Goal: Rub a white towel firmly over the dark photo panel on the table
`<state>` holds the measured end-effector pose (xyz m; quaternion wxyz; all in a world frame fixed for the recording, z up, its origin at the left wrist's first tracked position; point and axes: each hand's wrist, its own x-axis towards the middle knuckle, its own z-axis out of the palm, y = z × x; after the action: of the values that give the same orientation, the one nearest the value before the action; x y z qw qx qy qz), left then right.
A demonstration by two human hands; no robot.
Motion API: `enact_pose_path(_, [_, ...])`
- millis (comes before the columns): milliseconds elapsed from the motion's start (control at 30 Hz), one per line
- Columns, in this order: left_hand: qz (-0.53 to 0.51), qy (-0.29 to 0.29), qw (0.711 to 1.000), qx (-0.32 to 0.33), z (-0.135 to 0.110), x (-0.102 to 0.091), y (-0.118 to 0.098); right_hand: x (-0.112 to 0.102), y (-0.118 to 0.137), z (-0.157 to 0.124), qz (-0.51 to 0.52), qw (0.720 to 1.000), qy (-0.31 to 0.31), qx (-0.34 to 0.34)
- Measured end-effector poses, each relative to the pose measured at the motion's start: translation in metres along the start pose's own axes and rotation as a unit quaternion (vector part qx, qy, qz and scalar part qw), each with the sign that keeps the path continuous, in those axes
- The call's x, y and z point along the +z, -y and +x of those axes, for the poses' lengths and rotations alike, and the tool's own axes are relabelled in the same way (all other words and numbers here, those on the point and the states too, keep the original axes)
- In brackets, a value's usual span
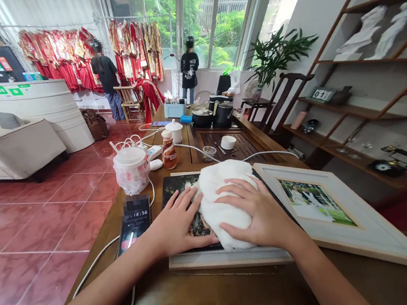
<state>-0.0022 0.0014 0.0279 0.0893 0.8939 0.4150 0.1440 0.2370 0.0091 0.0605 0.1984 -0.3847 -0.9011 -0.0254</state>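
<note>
My right hand [258,213] curves over a thick wad of white cotton wadding [212,191], its fingers spread and gripping into the soft top. Under the wadding lies a dark picture panel [174,191], mostly covered, so what it shows is hard to make out. My left hand [177,221] lies flat on that panel, fingers stretched, fingertips near the wadding's left edge. Below the panel, a pale framed piece [218,261] shows along the front. To the right, a white-matted picture frame [327,183] holds a photo [313,200] of two people outdoors.
A lit phone [134,224] and its cable lie left of my arm. Behind are a plastic-wrapped white tub [131,169], a brown-labelled bottle [169,152], a small white cup [228,142] and a dark pot [202,117]. Two people stand near red garments. Shelves [370,105] rise at right.
</note>
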Motion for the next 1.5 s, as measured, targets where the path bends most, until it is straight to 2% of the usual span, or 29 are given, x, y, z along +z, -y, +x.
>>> enact_pose_path(100, [-0.003,0.001,1.000,-0.006,0.000,0.001,0.000,0.002,-0.007,-0.002,-0.050,0.997,-0.026,0.054])
enact_pose_path(233, [-0.009,-0.001,1.000,-0.005,-0.001,0.001,0.001,0.005,-0.017,-0.004,-0.126,0.979,-0.068,0.143])
enact_pose_path(333, [-0.009,-0.002,1.000,-0.001,-0.001,0.001,0.001,0.007,-0.021,-0.005,-0.159,0.969,-0.081,0.169])
enact_pose_path(467, [-0.006,-0.005,1.000,-0.003,-0.001,0.001,0.000,0.007,-0.021,-0.004,-0.147,0.979,-0.064,0.123])
enact_pose_path(633, [-0.006,-0.004,1.000,-0.004,-0.001,0.001,0.000,0.002,-0.009,-0.002,-0.049,0.999,-0.016,0.018])
enact_pose_path(767, [0.000,-0.016,1.000,0.013,-0.001,0.002,0.002,-0.001,0.002,-0.001,0.019,0.999,0.023,-0.040])
enact_pose_path(933, [-0.001,-0.010,1.000,0.005,-0.001,0.003,0.002,-0.002,0.000,-0.002,0.018,1.000,0.016,-0.011])
enact_pose_path(1233, [-0.007,0.006,1.000,-0.008,-0.001,0.000,-0.001,0.004,-0.019,-0.004,-0.117,0.986,-0.048,0.111])
enact_pose_path(1333, [-0.009,0.001,1.000,-0.008,0.000,0.000,-0.001,0.004,-0.016,-0.004,-0.115,0.989,-0.035,0.088])
enact_pose_path(1500, [-0.003,-0.006,1.000,0.003,0.000,0.003,0.001,0.004,0.002,-0.002,-0.028,1.000,0.005,-0.008])
